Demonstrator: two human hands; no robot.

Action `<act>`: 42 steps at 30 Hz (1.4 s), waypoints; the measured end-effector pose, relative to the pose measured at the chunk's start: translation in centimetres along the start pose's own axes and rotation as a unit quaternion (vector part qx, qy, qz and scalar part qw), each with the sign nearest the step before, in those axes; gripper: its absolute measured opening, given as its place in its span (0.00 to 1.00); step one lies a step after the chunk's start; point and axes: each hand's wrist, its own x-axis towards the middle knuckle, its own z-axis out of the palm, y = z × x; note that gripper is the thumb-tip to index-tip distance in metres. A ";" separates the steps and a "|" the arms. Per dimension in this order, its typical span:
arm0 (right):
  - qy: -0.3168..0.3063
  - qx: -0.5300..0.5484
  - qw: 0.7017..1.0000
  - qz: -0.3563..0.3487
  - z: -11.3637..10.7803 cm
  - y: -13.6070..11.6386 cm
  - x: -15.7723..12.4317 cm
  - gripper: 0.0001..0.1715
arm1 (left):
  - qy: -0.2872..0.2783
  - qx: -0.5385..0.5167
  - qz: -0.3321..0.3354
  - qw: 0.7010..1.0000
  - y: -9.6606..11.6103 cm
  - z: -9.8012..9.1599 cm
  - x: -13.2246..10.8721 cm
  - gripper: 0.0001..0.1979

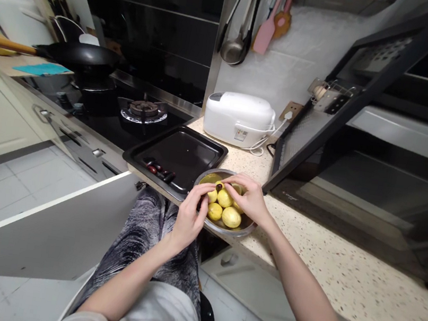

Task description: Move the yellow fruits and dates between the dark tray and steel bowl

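Observation:
Over a metal bowl point(243, 231) my two hands come together at a small dark red-brown piece point(218, 187), too small to name for sure. My left hand point(192, 211) has its fingers pinched at the piece from the left. From the right, my right hand point(249, 197) closes its thumb and fingertips on the same piece. Several yellow lemon-like fruits point(231, 217) lie in the bowl below my fingers. Left of the bowl is a black baking tray point(187, 151), with several dark red-brown oblong pieces point(152, 166) near its front left corner.
Behind the tray stands a white rice cooker point(240, 119) with its cord. A gas burner point(144, 110) and a black wok point(80, 57) are at the left. An open cabinet door point(50, 232) juts out beside my legs. A dark oven point(376, 179) stands at the right.

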 end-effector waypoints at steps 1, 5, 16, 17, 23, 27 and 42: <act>-0.001 0.008 1.000 -0.012 0.0 -0.2 0.0 0.06 | 0.000 -0.004 -0.005 1.000 0.0 0.0 0.0 0.13; -0.034 0.051 0.998 -0.029 0.1 -0.7 -0.4 0.07 | -0.008 -0.017 -0.011 1.000 -0.1 0.0 -0.2 0.14; -0.094 0.180 0.978 0.040 0.1 -1.2 -0.5 0.12 | -0.108 -0.029 0.093 0.989 -1.4 -0.5 0.2 0.23; -0.095 0.176 0.979 0.037 0.1 -1.1 -0.5 0.12 | -0.120 -0.031 0.101 0.987 -1.5 -0.6 0.2 0.23; -0.081 0.156 0.984 0.035 0.1 -0.8 -0.4 0.08 | -0.130 -0.023 0.105 0.986 -1.7 -0.6 0.1 0.24; -0.068 0.159 0.982 0.074 -0.6 -0.7 -0.1 0.09 | -0.079 -0.007 0.078 0.994 -1.2 -0.5 -0.2 0.21; -0.170 0.037 0.983 -0.049 -1.3 0.0 0.2 0.06 | -0.065 -0.011 0.084 0.994 -1.6 -0.6 -1.1 0.19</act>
